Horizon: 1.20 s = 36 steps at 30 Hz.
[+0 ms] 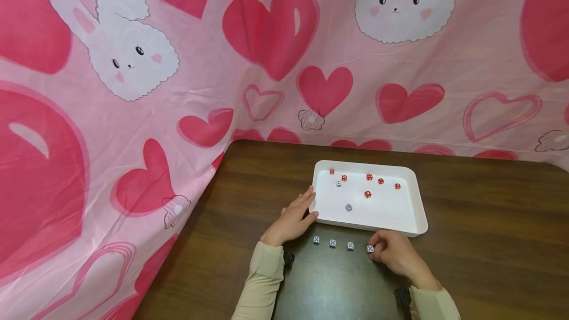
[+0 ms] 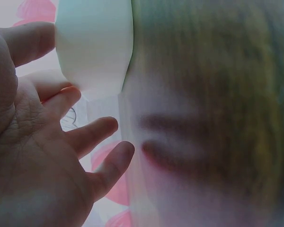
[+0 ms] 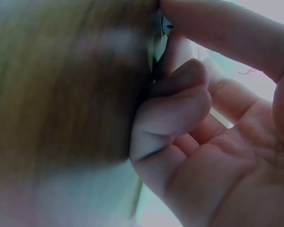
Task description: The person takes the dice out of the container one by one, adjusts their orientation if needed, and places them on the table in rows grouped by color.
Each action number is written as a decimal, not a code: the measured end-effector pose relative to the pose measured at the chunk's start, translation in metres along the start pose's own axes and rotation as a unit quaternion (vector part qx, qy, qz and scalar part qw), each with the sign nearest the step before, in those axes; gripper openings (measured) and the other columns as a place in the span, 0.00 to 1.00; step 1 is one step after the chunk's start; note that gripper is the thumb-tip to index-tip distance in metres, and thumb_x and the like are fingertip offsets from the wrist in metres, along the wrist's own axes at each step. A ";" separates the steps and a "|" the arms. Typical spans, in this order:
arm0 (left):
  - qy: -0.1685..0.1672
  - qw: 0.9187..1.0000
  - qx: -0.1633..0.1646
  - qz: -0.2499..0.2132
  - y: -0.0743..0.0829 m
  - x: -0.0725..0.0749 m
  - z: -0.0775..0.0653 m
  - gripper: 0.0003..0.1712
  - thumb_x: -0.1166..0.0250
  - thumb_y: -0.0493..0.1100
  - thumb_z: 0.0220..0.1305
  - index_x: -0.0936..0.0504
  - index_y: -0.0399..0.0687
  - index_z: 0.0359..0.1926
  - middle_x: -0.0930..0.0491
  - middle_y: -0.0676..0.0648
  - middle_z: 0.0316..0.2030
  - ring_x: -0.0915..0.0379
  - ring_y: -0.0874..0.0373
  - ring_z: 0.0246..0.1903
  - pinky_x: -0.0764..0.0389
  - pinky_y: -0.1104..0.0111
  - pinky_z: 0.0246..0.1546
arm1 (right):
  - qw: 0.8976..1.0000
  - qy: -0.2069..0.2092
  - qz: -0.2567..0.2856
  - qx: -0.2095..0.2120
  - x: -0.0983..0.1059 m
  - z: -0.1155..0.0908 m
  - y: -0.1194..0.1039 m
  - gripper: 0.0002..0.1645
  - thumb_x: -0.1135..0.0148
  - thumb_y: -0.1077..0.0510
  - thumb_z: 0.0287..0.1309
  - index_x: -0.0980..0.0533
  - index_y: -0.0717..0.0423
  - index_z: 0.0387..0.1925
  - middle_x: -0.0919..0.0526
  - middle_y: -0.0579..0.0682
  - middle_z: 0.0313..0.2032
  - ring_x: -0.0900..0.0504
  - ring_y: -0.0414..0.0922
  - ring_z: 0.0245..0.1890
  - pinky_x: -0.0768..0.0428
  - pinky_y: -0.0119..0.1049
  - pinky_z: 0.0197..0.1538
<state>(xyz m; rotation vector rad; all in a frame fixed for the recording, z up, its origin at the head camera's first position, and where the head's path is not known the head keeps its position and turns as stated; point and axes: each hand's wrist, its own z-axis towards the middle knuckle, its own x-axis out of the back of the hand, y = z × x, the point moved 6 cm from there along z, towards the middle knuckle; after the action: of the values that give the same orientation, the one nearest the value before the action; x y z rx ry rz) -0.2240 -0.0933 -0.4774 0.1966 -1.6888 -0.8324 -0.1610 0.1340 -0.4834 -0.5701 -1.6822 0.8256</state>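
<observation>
My right hand (image 1: 395, 253) pinches a white die (image 1: 370, 249) between thumb and finger, down at the table just in front of the white tray (image 1: 391, 214). Three more white dice, the nearest to it being this one (image 1: 350, 246), lie in a row to its left. In the right wrist view the other fingers (image 3: 173, 111) curl against the tabletop, and only a sliver of the die (image 3: 166, 26) shows. With fingers spread, my left hand (image 1: 291, 219) touches the tray's left end. The left wrist view shows its thumb and fingers at the tray's wall (image 2: 94, 42).
Inside the tray lie several red dice, one of them near the middle (image 1: 367, 194), and two white dice, one nearer the front (image 1: 348, 207). The brown wooden table (image 1: 489, 221) extends to both sides. A pink heart-print cloth (image 1: 200, 78) hangs behind and at left.
</observation>
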 end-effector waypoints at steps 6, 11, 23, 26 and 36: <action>-0.001 1.000 -0.002 0.004 0.000 0.000 0.000 0.33 0.53 0.57 0.65 0.50 0.58 0.68 0.62 0.65 0.68 0.59 0.52 0.69 0.52 0.41 0.59 | 1.000 0.002 0.001 -0.015 0.002 0.001 0.002 0.11 0.33 0.65 0.35 0.25 0.59 0.27 0.24 0.45 0.17 0.30 0.36 0.18 0.33 0.28 0.24; -0.002 1.000 0.000 0.004 0.001 0.000 0.000 0.34 0.53 0.57 0.65 0.50 0.57 0.68 0.62 0.65 0.68 0.60 0.51 0.69 0.52 0.41 0.59 | 0.999 0.007 -0.005 -0.032 0.006 0.000 0.004 0.14 0.30 0.64 0.34 0.25 0.59 0.27 0.24 0.45 0.18 0.30 0.37 0.19 0.33 0.29 0.24; 0.000 1.000 -0.001 0.007 0.001 0.000 -0.001 0.34 0.53 0.57 0.65 0.50 0.57 0.68 0.61 0.64 0.69 0.59 0.52 0.69 0.52 0.40 0.59 | 0.999 -0.029 0.001 0.029 0.017 -0.002 -0.007 0.10 0.34 0.59 0.42 0.24 0.58 0.28 0.22 0.45 0.20 0.29 0.34 0.20 0.31 0.28 0.26; 0.001 1.000 -0.002 0.004 0.002 0.001 -0.002 0.33 0.53 0.57 0.65 0.50 0.57 0.68 0.61 0.63 0.69 0.59 0.52 0.68 0.52 0.40 0.59 | 0.997 -0.056 0.010 0.054 0.020 -0.001 -0.015 0.08 0.37 0.59 0.47 0.25 0.58 0.30 0.21 0.47 0.21 0.28 0.34 0.20 0.31 0.28 0.26; 0.000 1.000 -0.001 0.000 0.003 0.002 -0.002 0.33 0.53 0.56 0.65 0.50 0.56 0.68 0.61 0.63 0.69 0.59 0.52 0.68 0.53 0.39 0.58 | 0.990 -0.063 -0.003 0.127 0.033 0.008 -0.036 0.07 0.37 0.55 0.50 0.24 0.54 0.30 0.24 0.42 0.21 0.28 0.33 0.23 0.30 0.27 0.28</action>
<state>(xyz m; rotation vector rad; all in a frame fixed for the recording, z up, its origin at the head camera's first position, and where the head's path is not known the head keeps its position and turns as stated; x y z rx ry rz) -0.2218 -0.0932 -0.4737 0.1955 -1.6885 -0.8353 -0.1756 0.1334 -0.4355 -0.3444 -1.6575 1.0713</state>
